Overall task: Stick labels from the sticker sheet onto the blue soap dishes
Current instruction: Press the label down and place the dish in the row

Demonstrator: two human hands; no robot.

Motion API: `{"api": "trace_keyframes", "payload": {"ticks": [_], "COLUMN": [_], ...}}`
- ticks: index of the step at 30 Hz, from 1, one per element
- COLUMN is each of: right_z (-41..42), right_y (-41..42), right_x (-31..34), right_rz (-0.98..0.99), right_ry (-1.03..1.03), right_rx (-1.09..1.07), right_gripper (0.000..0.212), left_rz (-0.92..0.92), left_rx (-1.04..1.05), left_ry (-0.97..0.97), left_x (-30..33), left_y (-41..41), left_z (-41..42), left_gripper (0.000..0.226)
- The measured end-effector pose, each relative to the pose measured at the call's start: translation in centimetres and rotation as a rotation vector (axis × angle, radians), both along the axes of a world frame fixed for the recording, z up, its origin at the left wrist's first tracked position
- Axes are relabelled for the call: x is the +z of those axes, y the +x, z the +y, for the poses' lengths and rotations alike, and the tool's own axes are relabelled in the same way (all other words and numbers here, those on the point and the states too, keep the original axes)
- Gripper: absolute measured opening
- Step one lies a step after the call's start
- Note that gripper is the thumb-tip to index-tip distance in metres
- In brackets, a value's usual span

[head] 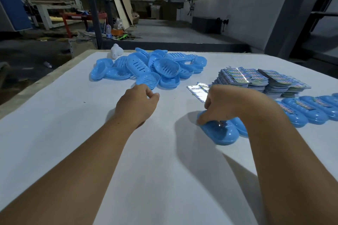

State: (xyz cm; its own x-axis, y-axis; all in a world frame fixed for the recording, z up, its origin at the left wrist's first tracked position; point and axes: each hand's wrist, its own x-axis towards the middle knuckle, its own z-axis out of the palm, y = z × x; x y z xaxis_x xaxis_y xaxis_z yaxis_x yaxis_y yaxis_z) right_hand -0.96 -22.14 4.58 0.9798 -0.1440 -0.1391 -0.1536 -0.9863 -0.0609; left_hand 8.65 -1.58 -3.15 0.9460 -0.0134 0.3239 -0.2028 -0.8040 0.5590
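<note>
the right hand (222, 103) reaches down onto an upturned blue soap dish (222, 133) lying on the white table (64, 133), its thumb and fingers curled against the dish's top and far end, gripping it. a small shiny label shows on the dish just under the palm. the left hand (137, 104) is to the left of that dish, apart from it, fingers loosely curled with thumb and forefinger tips close together; it holds nothing that can be made out.

just right of the held dish, a row of blue dishes with labels (309, 110) lies side by side, touching one another. behind the held dish sit loose sticker sheets (198, 91), and behind and right of them stacks of sticker sheets (263, 80). farther back and left of the held dish is a loose heap of unlabelled blue dishes (151, 67), with a small white object (116, 52) at its far left edge.
</note>
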Motion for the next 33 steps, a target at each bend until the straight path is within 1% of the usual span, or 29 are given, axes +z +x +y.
{"api": "trace_keyframes", "payload": {"ticks": [2,3,5,7,12,15,18,21,24,28,30,33], "right_z": [-0.3,-0.3,-0.5,-0.9,-1.4,-1.2,-0.5,0.2,0.5,0.6,0.6,0.7], "right_y": [0.0,0.0,0.2,0.6,0.9,1.2,1.6,1.9,2.2,2.7,2.9,3.2], "right_x": [0.1,0.1,-0.1,-0.4,-0.5,-0.6,-1.0,-1.5,-1.9,-2.5,-2.8,-3.2], "right_rz": [-0.007,-0.013,-0.016,-0.014,-0.027,-0.056,-0.099,-0.125,-0.147,-0.199,-0.226,-0.279], "right_ry": [0.006,0.010,0.022,0.026,0.043,0.063,0.120,0.156,0.196,0.209,0.217,0.238], "right_rx": [-0.026,-0.039,-0.049,-0.032,-0.003,0.006,0.034,0.084,0.109,0.111,0.107,0.094], "right_gripper": [0.028,0.029,0.042,0.048,0.041,0.038,0.032,0.028,0.024,0.027,0.027,0.030], "left_rz": [0.003,0.003,-0.003,-0.015,-0.051,-0.136,-0.193,-0.147,-0.131,-0.142,-0.153,-0.188], "left_rx": [0.007,0.010,0.015,0.021,0.057,0.034,-0.062,-0.120,-0.075,-0.012,0.020,0.029], "left_ry": [-0.010,-0.008,0.003,0.024,0.108,0.168,0.266,0.339,0.310,0.280,0.273,0.233], "left_x": [0.1,0.1,0.2,0.4,0.9,1.0,1.1,0.9,0.7,0.9,1.1,1.3], "left_y": [-0.1,-0.2,-0.3,-0.4,-0.6,-0.4,-0.1,0.2,0.3,0.2,0.2,0.1], "left_z": [0.0,0.0,0.0,0.0,0.3,0.5,0.2,0.0,0.1,0.2,0.2,0.2], "left_gripper": [0.021,0.021,0.021,0.021,0.019,0.018,0.030,0.039,0.035,0.020,0.018,0.024]}}
